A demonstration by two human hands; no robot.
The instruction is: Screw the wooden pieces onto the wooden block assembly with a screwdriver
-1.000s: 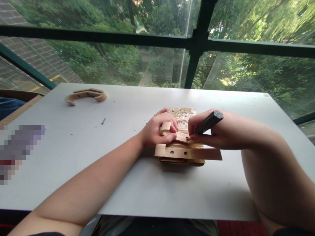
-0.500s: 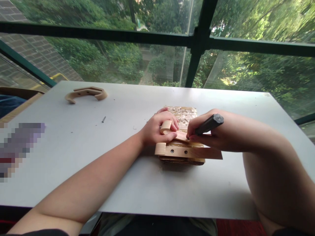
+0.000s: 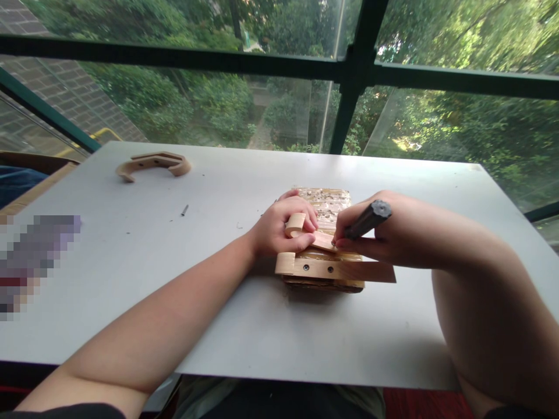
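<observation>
A tape-wrapped block (image 3: 327, 201) lies on the white table. Across its near end rests a wooden strip (image 3: 360, 271) with a curled left end and two dark screws. Just beyond it is a second curled wooden piece (image 3: 323, 240), which my left hand (image 3: 293, 224) grips at its curled end. My right hand (image 3: 360, 230) is closed around a dark-handled screwdriver (image 3: 369, 219), its handle tilted up to the right. The tool's low end, mostly hidden by fingers, is at a small screw (image 3: 334, 244) on the second piece.
At the table's (image 3: 231, 314) back left lies another curved wooden piece (image 3: 152, 165). A loose screw (image 3: 185, 210) sits nearer, left of my left hand. A box (image 3: 56, 180) with blue cloth stands beyond the left edge. Windows rise behind the table.
The screwdriver handle has turned slightly and tipped a little to the left in my right hand. My left hand keeps its hold on the wooden piece.
</observation>
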